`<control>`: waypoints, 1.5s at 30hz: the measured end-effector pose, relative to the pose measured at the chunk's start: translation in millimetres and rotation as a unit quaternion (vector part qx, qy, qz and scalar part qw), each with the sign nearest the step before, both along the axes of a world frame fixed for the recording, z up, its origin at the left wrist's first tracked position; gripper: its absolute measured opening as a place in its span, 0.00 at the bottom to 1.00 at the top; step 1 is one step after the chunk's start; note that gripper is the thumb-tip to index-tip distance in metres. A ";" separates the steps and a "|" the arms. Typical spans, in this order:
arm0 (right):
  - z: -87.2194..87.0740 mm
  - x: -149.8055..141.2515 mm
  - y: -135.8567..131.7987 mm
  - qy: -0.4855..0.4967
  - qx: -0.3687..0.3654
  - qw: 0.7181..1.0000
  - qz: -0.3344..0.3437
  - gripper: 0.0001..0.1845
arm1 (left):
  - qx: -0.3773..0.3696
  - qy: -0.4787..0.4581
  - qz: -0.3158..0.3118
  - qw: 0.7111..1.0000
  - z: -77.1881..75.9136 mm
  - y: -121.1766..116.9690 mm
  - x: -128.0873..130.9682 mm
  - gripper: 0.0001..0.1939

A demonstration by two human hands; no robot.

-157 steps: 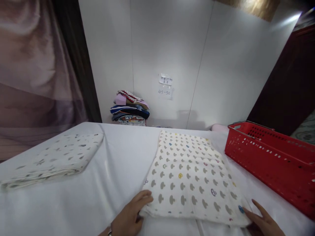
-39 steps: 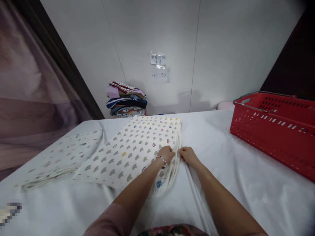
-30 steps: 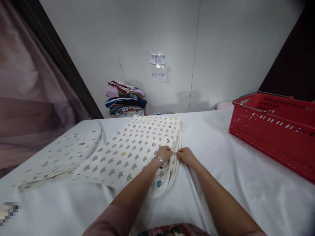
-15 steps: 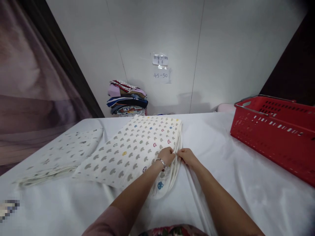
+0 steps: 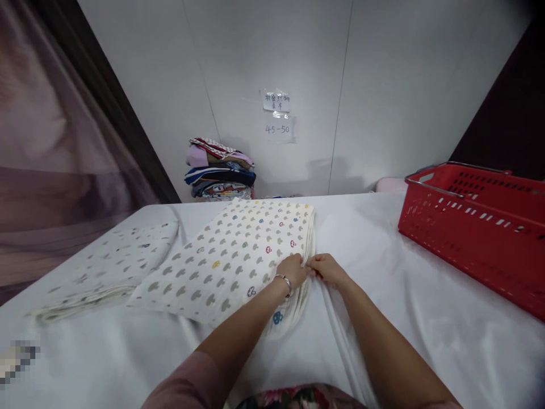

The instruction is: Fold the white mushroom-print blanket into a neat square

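Note:
A folded white cloth printed with grey and coloured mushrooms (image 5: 238, 255) lies on the white-covered table (image 5: 383, 284). My left hand (image 5: 293, 270), a bracelet on its wrist, is closed and pinches the layered right edge of this cloth. Right beside it, my right hand (image 5: 327, 268) is also closed, gripping the same edge from the other side. The two hands almost touch. The cloth's stacked layers fan out below them.
A second folded white cloth with grey marks (image 5: 106, 270) lies at the table's left. A red plastic basket (image 5: 472, 221) stands at the right. A pile of folded coloured clothes (image 5: 219, 170) sits against the white wall under a paper note (image 5: 276, 102).
Five seconds ago the mushroom cloth lay straight before me with my hands at its near corners. It now lies turned to the left, and both hands pinch its right edge, hardly shifting over the last second.

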State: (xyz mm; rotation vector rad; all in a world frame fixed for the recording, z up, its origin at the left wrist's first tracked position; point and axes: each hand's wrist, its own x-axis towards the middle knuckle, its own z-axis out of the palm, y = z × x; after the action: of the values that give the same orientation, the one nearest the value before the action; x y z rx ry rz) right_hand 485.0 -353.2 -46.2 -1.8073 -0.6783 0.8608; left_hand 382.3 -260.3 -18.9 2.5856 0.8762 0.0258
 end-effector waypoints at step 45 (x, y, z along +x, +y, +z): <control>-16.0 4.1 4.4 -0.133 -0.033 0.990 -0.019 0.10 | 0.085 0.063 -0.092 0.990 -3.2 -37.0 -7.7 0.18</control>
State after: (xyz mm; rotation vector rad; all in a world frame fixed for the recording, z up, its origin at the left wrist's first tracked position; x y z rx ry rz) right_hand 489.0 -348.8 -62.2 -2.0109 -0.7884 0.6278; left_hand 374.6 -297.3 -22.1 2.8445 0.7021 -0.1211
